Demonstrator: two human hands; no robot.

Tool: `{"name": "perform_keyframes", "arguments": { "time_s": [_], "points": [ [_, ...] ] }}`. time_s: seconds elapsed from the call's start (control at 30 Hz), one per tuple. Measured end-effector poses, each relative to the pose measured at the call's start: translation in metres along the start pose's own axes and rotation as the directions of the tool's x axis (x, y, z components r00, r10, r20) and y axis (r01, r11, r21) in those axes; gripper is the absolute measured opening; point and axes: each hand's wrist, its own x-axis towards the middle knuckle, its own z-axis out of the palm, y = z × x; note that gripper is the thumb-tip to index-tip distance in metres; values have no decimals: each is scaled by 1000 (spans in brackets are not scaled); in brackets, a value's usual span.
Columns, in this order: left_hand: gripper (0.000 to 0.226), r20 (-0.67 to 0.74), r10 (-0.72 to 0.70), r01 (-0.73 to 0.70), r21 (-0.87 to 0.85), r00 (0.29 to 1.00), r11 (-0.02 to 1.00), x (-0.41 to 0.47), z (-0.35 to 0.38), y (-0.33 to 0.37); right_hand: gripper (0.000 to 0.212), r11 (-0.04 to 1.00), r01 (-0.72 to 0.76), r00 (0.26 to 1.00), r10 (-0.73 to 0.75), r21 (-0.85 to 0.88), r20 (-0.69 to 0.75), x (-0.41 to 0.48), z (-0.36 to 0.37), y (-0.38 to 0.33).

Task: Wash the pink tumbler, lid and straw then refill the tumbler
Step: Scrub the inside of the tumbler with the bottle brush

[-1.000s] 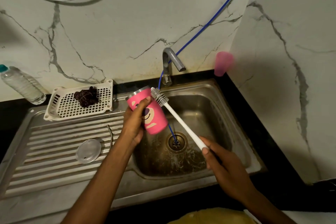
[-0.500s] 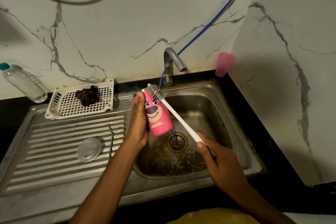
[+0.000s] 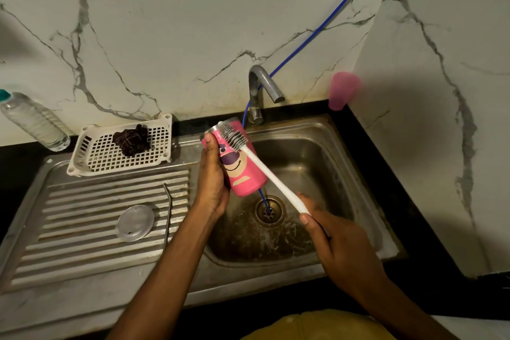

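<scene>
Over the far left of the stainless steel sink basin [image 3: 345, 146], the left hand [image 3: 214, 182] is wrapped around the pink steel-rimmed tumbler with the bear face [image 3: 242, 171]. It holds the tumbler tilted, mouth up and away. The right hand [image 3: 342, 243] is closed on the near end of the long white bottle brush [image 3: 265, 170], whose grey bristle head lies across the outside of the tumbler just under the rim.

I'd judge this to be the scrubbing of the outer wall. It is best done with short strokes while the left hand turns the tumbler, thumb kept clear of the bristles, all held over the basin so drips fall there. What is inside the tumbler I cannot tell from here.

On the ribbed steel drainboard [image 3: 82, 257] to the left lie the round clear lid [image 3: 135, 222] and, just beside it, the bent metal straw [image 3: 168, 207]. Farther back, the white perforated basket [image 3: 93, 152] holds a dark scrubbing pad [image 3: 132, 139] — nothing else. The grey tap [image 3: 262, 85] shows no water running.
</scene>
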Motion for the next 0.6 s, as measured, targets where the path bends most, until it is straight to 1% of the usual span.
{"name": "perform_keyframes", "arguments": {
  "time_s": [0.17, 0.27, 0.37, 0.43, 0.5, 0.57, 0.6],
  "points": [
    [81, -6, -2, 2, 8, 1000, 1000, 0, 0, -5, 45, 999, -29, 999, 28, -15, -20, 6, 1, 0],
    [83, -20, 12, -12, -8, 1000, 1000, 2, 1, -5, 45, 1000, -26, 1000, 26, 15, -16, 8, 3, -4],
    [86, -37, 25, -27, -31, 999, 999, 4, 5, -4, 47, 999, -5, 1000, 4, 34, 30, 3, 7, -10],
    [85, -54, 18, -20, -49, 998, 999, 3, 11, -5, 48, 1000, -7, 1000, 7, -8, 28, 5, 8, -9],
    [75, -51, 19, -22, -67, 998, 997, 4, 17, -9, 49, 997, -13, 1000, 12, -80, -13, 10, 6, -11],
    [57, -39, 25, -28, -90, 999, 996, 4, 22, -11, 48, 995, -8, 1000, 6, -102, -19, 11, 2, -12],
    [55, -41, 20, -23, -88, 999, 996, 3, 23, -10, 48, 994, -6, 1000, 3, -107, -30, 12, -1, -11]
  ]
}}
